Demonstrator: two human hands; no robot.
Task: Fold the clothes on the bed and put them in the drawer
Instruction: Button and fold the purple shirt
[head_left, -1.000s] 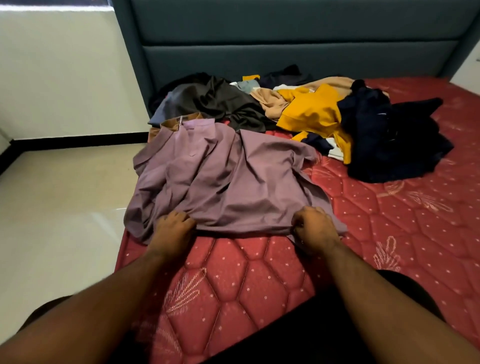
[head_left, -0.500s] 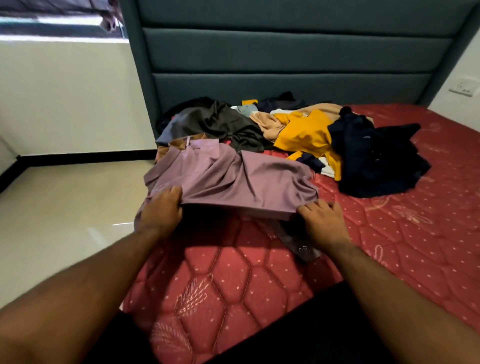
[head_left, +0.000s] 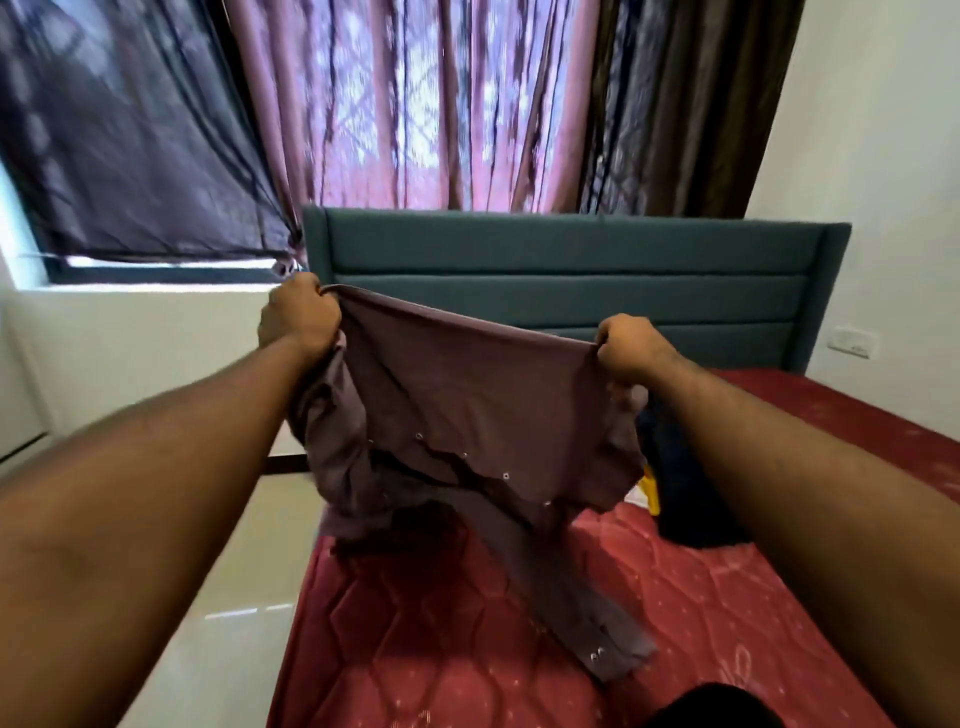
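Note:
A mauve button shirt (head_left: 457, 410) hangs in the air above the red quilted mattress (head_left: 441, 639), stretched between both hands. My left hand (head_left: 298, 317) grips its upper left edge; my right hand (head_left: 631, 348) grips the upper right edge. The shirt's lower part and a strip with snap buttons trail down onto the mattress. Behind the shirt, most of the clothes pile is hidden; only a dark navy garment (head_left: 691, 483) and a bit of yellow cloth (head_left: 650, 488) show beside my right forearm.
A teal padded headboard (head_left: 571, 280) stands at the far end of the bed. Pink and dark curtains (head_left: 415, 104) hang above it. Pale glossy floor (head_left: 228, 597) lies left of the bed; a white wall with a socket (head_left: 852, 343) is on the right.
Both hands have lifted the mauve shirt off the mattress and raised it up in front of me. My view has tilted upward, so the curtains now show.

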